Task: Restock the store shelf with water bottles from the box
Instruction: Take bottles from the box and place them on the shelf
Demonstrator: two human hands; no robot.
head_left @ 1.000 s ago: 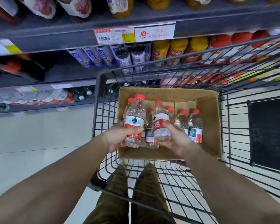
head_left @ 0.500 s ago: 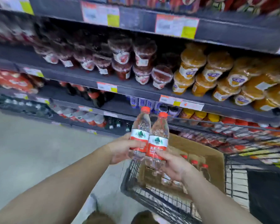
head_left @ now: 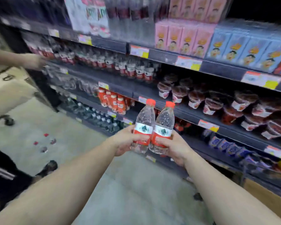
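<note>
While two water bottles are already out of the box, neither has reached the shelf yet. The left bottle [head_left: 143,125] and the right bottle [head_left: 163,129] stand upright and touch side by side, red caps up, held in the air in front of the shelving. The left hand [head_left: 126,140] wraps its fingers round the red label of the left bottle; the right hand [head_left: 173,147] grasps the lower half of the right one, so both grips are clenched on a bottle.

Up and to the left, a shelf row of matching bottles [head_left: 120,65] with red labels looks like the likely destination, well apart from the hands. A corner of the box [head_left: 269,198] shows at the lower right; its contents are out of view, so how many remain cannot be told. Another person's arm [head_left: 23,60] reaches toward the same shelf at far left. By my reckoning the carry is under way, with placing and further trips still ahead.
</note>
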